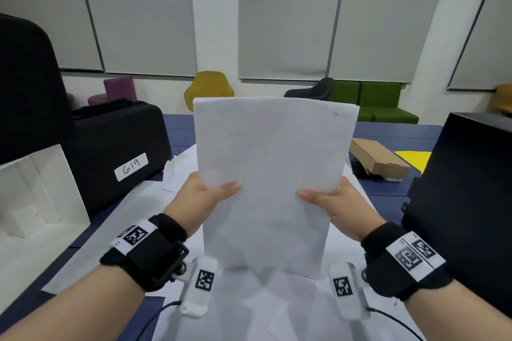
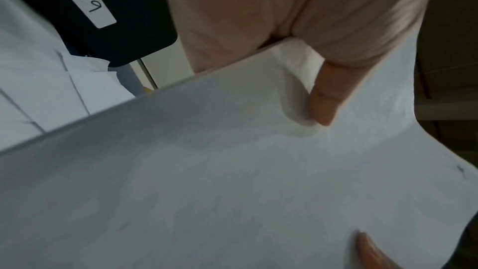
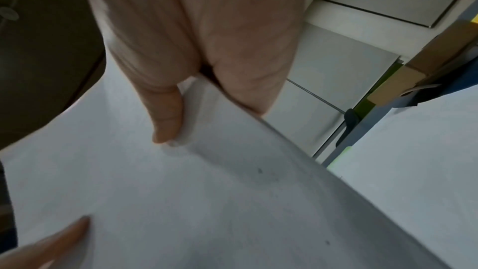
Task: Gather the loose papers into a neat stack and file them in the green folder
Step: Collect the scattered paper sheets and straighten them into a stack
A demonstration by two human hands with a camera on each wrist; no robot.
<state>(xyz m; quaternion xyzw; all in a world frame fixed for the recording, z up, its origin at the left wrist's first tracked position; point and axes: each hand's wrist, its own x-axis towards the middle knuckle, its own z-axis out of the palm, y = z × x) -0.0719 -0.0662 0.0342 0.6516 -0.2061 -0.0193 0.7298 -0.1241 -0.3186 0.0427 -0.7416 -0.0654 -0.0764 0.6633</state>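
A stack of white papers (image 1: 270,174) stands upright in front of me, its bottom edge just above the sheets on the table. My left hand (image 1: 210,191) pinches its left edge, thumb on the near face and fingers behind. My right hand (image 1: 325,196) pinches the right edge the same way. In the left wrist view the thumb (image 2: 328,97) presses on the stack (image 2: 232,181). In the right wrist view the thumb (image 3: 168,118) lies on the paper (image 3: 207,201). More loose white sheets (image 1: 133,219) lie spread on the blue table (image 1: 393,133). No green folder shows.
A black case labelled 619 (image 1: 119,152) stands at the left, with a white box (image 1: 36,191) in front of it. A black box (image 1: 468,191) stands at the right. A cardboard box (image 1: 379,158) and a yellow sheet (image 1: 415,159) lie beyond.
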